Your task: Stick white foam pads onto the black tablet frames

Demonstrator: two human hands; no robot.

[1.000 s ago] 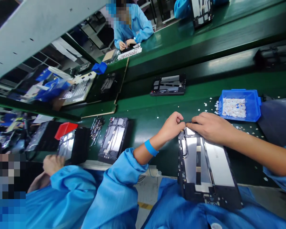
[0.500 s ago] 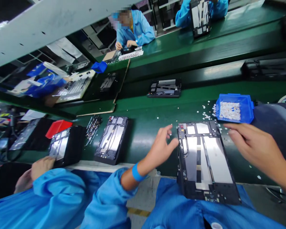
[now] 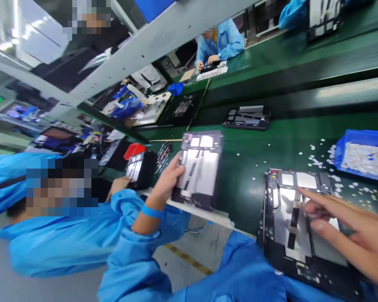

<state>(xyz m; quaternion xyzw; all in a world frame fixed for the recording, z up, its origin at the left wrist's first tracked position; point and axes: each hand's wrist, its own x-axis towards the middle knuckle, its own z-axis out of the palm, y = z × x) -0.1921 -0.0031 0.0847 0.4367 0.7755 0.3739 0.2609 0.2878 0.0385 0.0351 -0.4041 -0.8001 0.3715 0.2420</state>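
My left hand [image 3: 168, 180] grips the left edge of an opened tablet [image 3: 200, 167], its silver battery plates and dark ribbon cables showing. That tablet is raised and tilted over the front edge of the bench, slightly blurred. A second opened tablet [image 3: 290, 218] lies in front of my body, its lower end past the bench edge. Above it is my right hand [image 3: 349, 235], index finger and thumb stretched out, the other fingers curled, holding nothing. The index fingertip is over the tablet's upper part; whether it touches I cannot tell.
A blue bin [image 3: 363, 157] of small white pieces stands at right, with loose bits [image 3: 316, 159] scattered beside it. Another tablet [image 3: 247, 117] lies farther back. At left are a red bin [image 3: 134, 151], a pile of small strips [image 3: 164, 155] and a co-worker's hand [image 3: 118, 186] at a device.
My left hand has gone left and taken hold of the tablet that stood on the bench, lifting it. My right hand has moved from beside the bin to over the near tablet. The view has turned left.
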